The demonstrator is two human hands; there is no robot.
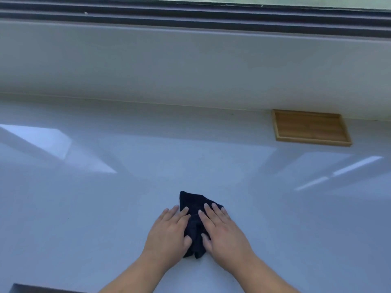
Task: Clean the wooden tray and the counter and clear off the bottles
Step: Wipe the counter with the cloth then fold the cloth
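The tabletop (84, 208) is smooth, pale and glossy, catching angular window reflections at 10 and 3 o'clock. On it, at about 6 o'clock, lies a dark cloth (193, 225) — soft, crumpled, bunched into a rough wedge that widens away from the person. The tray (311, 127) sits at about 2 o'clock, well apart from the cloth: a flat wooden rectangle with a low raised rim and visible grain, its far edge close against the plain wall (190, 66) below the dark window frame (190, 15).

Both forearms reach in from the bottom edge, converging on the cloth. The left hand (169, 235) lies palm down, fingers straight and together, its inner fingers and thumb resting on the cloth's left side. The right hand (224, 235) lies flat too, fingers slightly spread over the cloth's right half, thumb tucked against its near fold. Neither grip closes — both hands are open, pressing the cloth to the tabletop rather than clutching it.
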